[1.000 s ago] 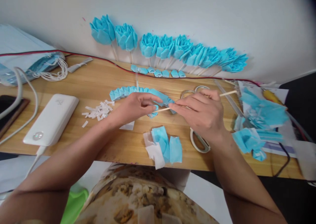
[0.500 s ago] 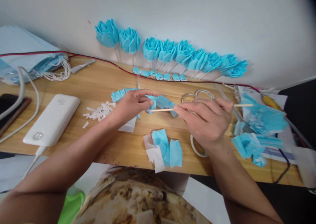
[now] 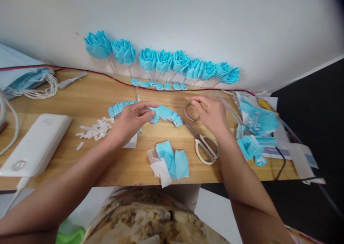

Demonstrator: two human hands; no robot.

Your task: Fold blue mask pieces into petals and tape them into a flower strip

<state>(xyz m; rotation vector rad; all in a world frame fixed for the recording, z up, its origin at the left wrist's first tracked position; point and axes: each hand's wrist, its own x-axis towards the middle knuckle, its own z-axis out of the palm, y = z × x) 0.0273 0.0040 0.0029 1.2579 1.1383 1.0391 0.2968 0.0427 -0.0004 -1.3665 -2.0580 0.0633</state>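
My left hand (image 3: 135, 118) is closed, thumb and fingers pinching a small folded blue fabric petal (image 3: 154, 117). Beside it lies a blue fabric strip (image 3: 168, 113) with a gathered end. My right hand (image 3: 211, 113) is above the right part of the table, its fingertips closed around a thin wooden stick. Only the stick's pale tip (image 3: 187, 98) shows; the hand hides the rest. Just under those fingers is a tape roll (image 3: 185, 111). Scissors (image 3: 205, 149) with white handles lie near my right wrist, blades pointing away from me.
Blue fabric flowers (image 3: 147, 60) on sticks lean along the wall. Several small folded petals (image 3: 159, 86) lie before them, near a red-black cable (image 3: 115, 78). White paper strips (image 3: 95, 129), a power bank (image 3: 37, 143), fabric pieces (image 3: 168, 158) and blue scraps (image 3: 249, 147) lie about.
My right hand has drawn the stick away from the left hand and moved it back toward the tape roll, uncovering the scissors. The left hand still pinches the petal. The view has shifted right.
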